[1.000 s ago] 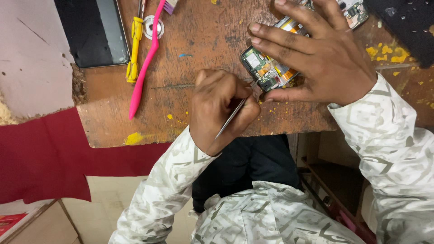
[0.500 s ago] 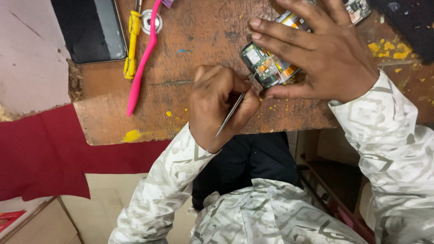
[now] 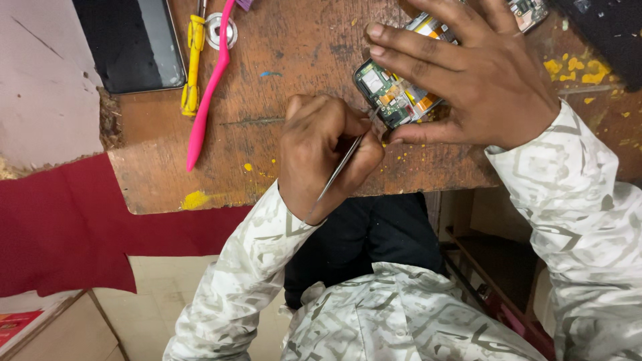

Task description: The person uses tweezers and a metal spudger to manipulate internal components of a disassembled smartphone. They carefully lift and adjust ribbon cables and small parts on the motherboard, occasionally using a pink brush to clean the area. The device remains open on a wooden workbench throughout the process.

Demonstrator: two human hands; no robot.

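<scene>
My left hand (image 3: 321,150) is closed around thin metal tweezers (image 3: 338,170), whose tip points up and right to the lower edge of an opened phone (image 3: 388,93). The phone lies on the worn wooden table (image 3: 281,60), with its green circuit board, metal shields and orange ribbon exposed. My right hand (image 3: 468,80) spreads over the phone and pins it down, with fingertips on the left end and the thumb along the near edge. Most of the phone is hidden under that hand.
A pink plastic pry tool (image 3: 207,93), a yellow-handled screwdriver (image 3: 194,60) and a round metal piece (image 3: 221,30) lie at the table's left. A black slab-like device (image 3: 130,43) sits at the far left. Another circuit board (image 3: 528,10) and a dark object (image 3: 608,33) are top right. Red cloth (image 3: 60,227) hangs below the table.
Both hands stay on the phone and tweezers. The tweezers' tip has shifted only slightly at the phone's near edge.
</scene>
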